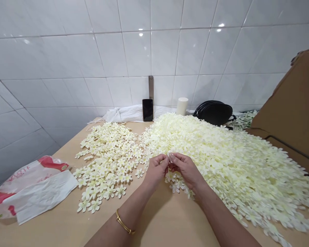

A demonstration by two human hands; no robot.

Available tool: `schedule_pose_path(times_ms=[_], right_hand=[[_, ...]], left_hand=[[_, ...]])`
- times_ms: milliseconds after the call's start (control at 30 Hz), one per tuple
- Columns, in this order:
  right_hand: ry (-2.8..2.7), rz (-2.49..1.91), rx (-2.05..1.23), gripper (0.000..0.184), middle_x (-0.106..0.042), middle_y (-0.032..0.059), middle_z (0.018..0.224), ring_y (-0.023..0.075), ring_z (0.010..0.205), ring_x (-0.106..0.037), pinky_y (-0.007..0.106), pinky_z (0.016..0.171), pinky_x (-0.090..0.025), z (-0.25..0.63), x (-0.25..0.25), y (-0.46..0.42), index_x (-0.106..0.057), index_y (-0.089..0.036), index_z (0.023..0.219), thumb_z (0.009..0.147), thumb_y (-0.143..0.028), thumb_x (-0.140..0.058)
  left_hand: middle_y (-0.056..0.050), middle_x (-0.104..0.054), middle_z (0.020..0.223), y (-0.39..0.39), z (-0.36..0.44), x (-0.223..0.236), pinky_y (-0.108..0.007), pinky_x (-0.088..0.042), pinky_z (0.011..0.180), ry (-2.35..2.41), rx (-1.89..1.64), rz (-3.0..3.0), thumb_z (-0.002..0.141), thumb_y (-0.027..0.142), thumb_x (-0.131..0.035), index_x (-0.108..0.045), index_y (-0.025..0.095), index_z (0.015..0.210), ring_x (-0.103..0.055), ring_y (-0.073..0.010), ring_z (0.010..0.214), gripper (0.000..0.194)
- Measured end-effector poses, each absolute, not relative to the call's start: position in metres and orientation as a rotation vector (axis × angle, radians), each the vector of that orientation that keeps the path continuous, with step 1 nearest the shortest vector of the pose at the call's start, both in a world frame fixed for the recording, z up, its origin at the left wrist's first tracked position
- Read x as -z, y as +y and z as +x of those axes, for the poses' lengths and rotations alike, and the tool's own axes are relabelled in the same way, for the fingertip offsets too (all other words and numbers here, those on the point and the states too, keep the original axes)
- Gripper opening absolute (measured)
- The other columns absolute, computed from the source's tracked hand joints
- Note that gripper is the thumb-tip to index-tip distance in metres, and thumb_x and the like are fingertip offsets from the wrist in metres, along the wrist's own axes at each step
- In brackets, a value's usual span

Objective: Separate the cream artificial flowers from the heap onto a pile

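My left hand and my right hand meet over the front edge of a large heap of cream-white artificial flowers. Thumbs and fingers of both are pinched together, tip against tip. Whatever sits between them is too small and hidden to make out. Below my right hand, a few loose flowers lie on the table. To the left of my hands spreads a smaller, flatter pile of five-petalled flowers with pale yellow centres. A gold bangle circles my left wrist.
On the wooden table, a red-and-white plastic bag and white tissue lie at left. Along the tiled wall stand a phone, a metal strip, a white cylinder and a black pouch. Cardboard rises at right.
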State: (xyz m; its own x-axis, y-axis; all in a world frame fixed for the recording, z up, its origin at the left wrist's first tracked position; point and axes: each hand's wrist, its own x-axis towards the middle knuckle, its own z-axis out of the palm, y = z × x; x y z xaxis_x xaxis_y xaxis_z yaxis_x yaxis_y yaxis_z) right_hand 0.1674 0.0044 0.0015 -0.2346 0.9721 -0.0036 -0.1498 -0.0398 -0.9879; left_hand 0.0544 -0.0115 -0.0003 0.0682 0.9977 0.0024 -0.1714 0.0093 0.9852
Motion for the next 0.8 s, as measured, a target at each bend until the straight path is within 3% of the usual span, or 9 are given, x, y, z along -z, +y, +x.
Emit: schedule_pose_path(times_ms=[167, 300, 400, 600, 800], right_hand=[[-1.133, -0.976, -1.383, 0.027, -0.051, -0.0035, 0.055, 0.008, 0.053, -0.041, 0.022, 0.052, -0.034, 0.1663, -0.001, 0.0058, -0.06, -0.016, 0.062, 0.054, -0.038, -0.072], [-1.137, -0.969, -1.266, 0.024, -0.051, -0.0033, 0.055, 0.0084, 0.054, -0.04, 0.023, 0.053, -0.033, 0.1649, -0.0019, 0.0056, -0.059, -0.016, 0.059, 0.055, -0.037, -0.071], [-1.16, -0.958, -1.233, 0.021, -0.051, -0.0035, 0.056, 0.008, 0.053, -0.04, 0.023, 0.052, -0.033, 0.165, -0.003, 0.0049, -0.061, -0.016, 0.061, 0.057, -0.035, -0.071], [-0.97, -0.933, -1.471, 0.033, -0.051, -0.004, 0.056, 0.0071, 0.049, -0.042, 0.023, 0.05, -0.035, 0.1662, -0.0049, 0.0044, -0.067, -0.016, 0.079, 0.053, -0.035, -0.073], [-0.835, -0.902, -1.661, 0.03, -0.05, -0.0038, 0.055, 0.0065, 0.048, -0.045, 0.021, 0.048, -0.035, 0.1673, -0.0036, 0.0056, -0.063, -0.015, 0.069, 0.053, -0.037, -0.075]], left_hand=[[0.007, -0.036, 0.038, -0.0103, 0.0556, 0.004, -0.019, -0.022, 0.039, 1.106, -1.233, 1.17, 0.07, 0.042, -0.055, -0.047, 0.016, 0.053, -0.03, -0.005, 0.036, 0.032], [0.006, -0.037, 0.039, -0.0111, 0.0556, 0.0016, -0.019, -0.024, 0.039, 1.112, -1.272, 1.087, 0.072, 0.044, -0.052, -0.045, 0.017, 0.054, -0.031, -0.0055, 0.036, 0.034], [0.007, -0.039, 0.04, -0.0122, 0.0551, -0.0015, -0.018, -0.024, 0.039, 1.127, -1.307, 1.063, 0.067, 0.041, -0.059, -0.051, 0.016, 0.06, -0.031, -0.005, 0.037, 0.027], [0.008, -0.039, 0.041, -0.0122, 0.0549, -0.0005, -0.018, -0.024, 0.041, 1.2, -1.321, 1.085, 0.064, 0.028, -0.06, -0.054, 0.016, 0.059, -0.031, -0.0042, 0.037, 0.015], [0.008, -0.038, 0.04, -0.0122, 0.0538, -0.002, -0.018, -0.025, 0.042, 1.186, -1.426, 1.029, 0.064, 0.028, -0.06, -0.051, 0.017, 0.058, -0.03, -0.0052, 0.039, 0.016]])
